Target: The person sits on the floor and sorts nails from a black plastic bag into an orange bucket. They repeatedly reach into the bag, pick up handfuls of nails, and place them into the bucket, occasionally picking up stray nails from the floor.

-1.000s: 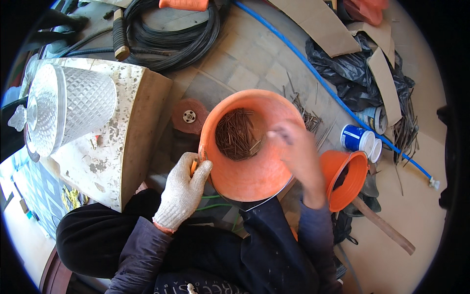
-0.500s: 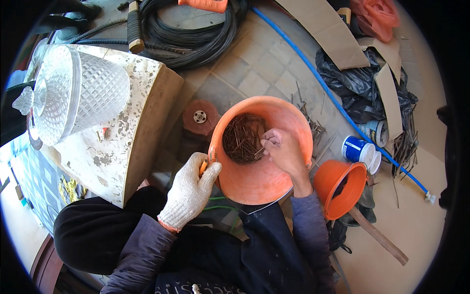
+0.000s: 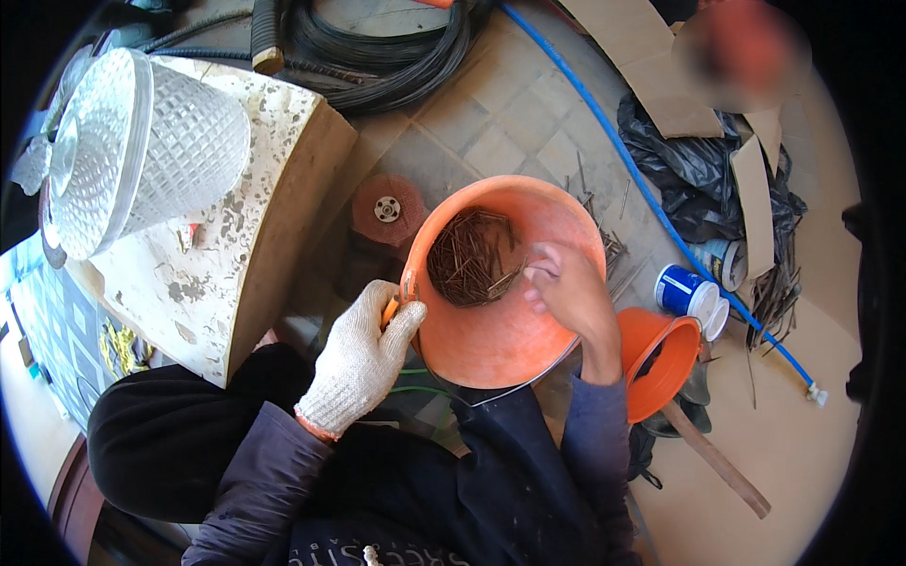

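An orange bucket (image 3: pixel 510 349) stands tilted in front of my lap, its open mouth facing me. Rusty nails or short wire pieces (image 3: pixel 467 255) lie heaped in its bottom. My left hand (image 3: pixel 363 344), in a white knit glove, is closed at the bucket's left rim around a tool with an orange handle (image 3: pixel 389 311); a metal part shows by the rim, but the tool's kind is mostly hidden. My bare right hand (image 3: pixel 564 288) reaches inside the bucket, to the right of the heap. Its fingers are curled together, and what they hold is hidden.
A stone-like block (image 3: pixel 283 217) with a cut-glass jar (image 3: pixel 175 141) is at left. A grinding disc (image 3: pixel 387 208) sits beside the bucket. Wire coil (image 3: pixel 377 71) and blue hose (image 3: pixel 595 118) lie beyond. At right are a small orange bucket (image 3: pixel 675 377), a wooden handle (image 3: pixel 717 457) and cans (image 3: pixel 684 291).
My right hand has moved slightly right, away from the heap, with its fingers more curled. My left hand keeps its hold at the rim. The whole view has shifted a little.
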A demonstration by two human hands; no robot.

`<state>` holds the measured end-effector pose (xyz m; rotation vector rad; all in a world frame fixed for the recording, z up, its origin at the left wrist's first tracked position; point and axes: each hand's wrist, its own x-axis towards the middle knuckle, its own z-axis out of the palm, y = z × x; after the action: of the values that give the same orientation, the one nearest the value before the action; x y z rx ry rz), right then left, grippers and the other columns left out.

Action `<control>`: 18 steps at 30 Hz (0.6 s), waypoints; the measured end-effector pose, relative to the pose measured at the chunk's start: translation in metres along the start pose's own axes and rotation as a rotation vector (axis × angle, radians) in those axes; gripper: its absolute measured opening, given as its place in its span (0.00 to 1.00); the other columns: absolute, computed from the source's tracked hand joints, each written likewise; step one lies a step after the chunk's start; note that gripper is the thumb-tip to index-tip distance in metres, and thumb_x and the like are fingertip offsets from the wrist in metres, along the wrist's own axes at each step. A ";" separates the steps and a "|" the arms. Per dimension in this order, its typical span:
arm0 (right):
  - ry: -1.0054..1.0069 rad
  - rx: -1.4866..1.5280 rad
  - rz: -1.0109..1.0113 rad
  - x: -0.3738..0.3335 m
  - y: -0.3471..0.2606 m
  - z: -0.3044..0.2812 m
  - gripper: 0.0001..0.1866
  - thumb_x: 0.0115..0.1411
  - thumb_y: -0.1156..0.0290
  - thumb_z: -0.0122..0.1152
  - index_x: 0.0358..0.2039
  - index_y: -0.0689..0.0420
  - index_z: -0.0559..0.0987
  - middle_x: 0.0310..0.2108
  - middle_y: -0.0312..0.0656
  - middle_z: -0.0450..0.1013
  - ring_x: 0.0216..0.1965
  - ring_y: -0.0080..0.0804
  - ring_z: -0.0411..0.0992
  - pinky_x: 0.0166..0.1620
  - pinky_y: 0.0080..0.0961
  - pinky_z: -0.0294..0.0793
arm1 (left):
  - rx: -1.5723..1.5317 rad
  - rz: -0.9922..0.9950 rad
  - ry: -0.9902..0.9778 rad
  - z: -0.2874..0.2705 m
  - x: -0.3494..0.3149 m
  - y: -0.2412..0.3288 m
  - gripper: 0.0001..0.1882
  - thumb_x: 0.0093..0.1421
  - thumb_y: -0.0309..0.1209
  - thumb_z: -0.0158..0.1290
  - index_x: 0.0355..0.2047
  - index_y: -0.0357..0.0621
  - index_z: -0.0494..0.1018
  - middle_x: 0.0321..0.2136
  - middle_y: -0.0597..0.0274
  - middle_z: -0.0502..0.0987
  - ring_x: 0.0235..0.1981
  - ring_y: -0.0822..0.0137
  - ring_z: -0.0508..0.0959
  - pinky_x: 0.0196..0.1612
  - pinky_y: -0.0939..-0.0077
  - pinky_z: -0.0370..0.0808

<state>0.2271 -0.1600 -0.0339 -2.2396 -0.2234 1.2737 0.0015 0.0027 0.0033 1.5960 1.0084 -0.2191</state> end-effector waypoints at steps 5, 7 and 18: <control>0.163 -0.176 -0.071 -0.024 -0.006 -0.016 0.15 0.67 0.77 0.56 0.52 0.68 0.78 0.40 0.55 0.82 0.34 0.34 0.83 0.34 0.29 0.82 | -0.029 0.000 0.008 0.002 0.000 -0.003 0.14 0.71 0.39 0.57 0.44 0.39 0.74 0.25 0.52 0.76 0.26 0.62 0.78 0.35 0.66 0.75; 0.059 -0.322 -0.190 -0.021 0.000 -0.010 0.14 0.67 0.75 0.57 0.50 0.67 0.79 0.39 0.56 0.81 0.35 0.39 0.82 0.35 0.32 0.82 | -0.028 -0.001 0.005 0.001 0.000 -0.003 0.14 0.71 0.38 0.57 0.44 0.39 0.74 0.25 0.52 0.76 0.26 0.62 0.77 0.35 0.66 0.75; 0.278 -0.750 -0.257 0.050 0.030 0.069 0.07 0.61 0.75 0.57 0.34 0.63 0.82 0.33 0.61 0.81 0.38 0.63 0.81 0.43 0.56 0.82 | 0.013 0.035 0.009 0.001 0.000 -0.001 0.14 0.71 0.38 0.57 0.43 0.38 0.74 0.26 0.51 0.77 0.27 0.61 0.79 0.37 0.65 0.76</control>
<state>0.1923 -0.1385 -0.1147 -2.8394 -0.9790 0.7941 0.0015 0.0015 0.0025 1.6259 0.9869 -0.1952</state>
